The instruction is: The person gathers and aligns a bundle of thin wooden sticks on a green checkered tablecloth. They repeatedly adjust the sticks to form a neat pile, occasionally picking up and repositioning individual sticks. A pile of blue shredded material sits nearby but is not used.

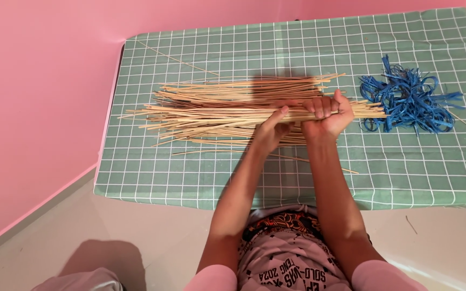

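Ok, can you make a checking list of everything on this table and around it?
Surface: table under a green checked cloth, wrinkle-free where visible.
Job's things: bundle of thin tan sticks lying lengthwise across the cloth, its right end gripped.
Clutter: tangle of blue strips at the sticks' right end; a few stray sticks lying apart.
Grippers: left hand with fingers round the bundle from below; right hand fisted round it.
Cables: nothing seen.
Surroundings: pink wall on the left and behind; pale floor; the person's patterned shirt below.
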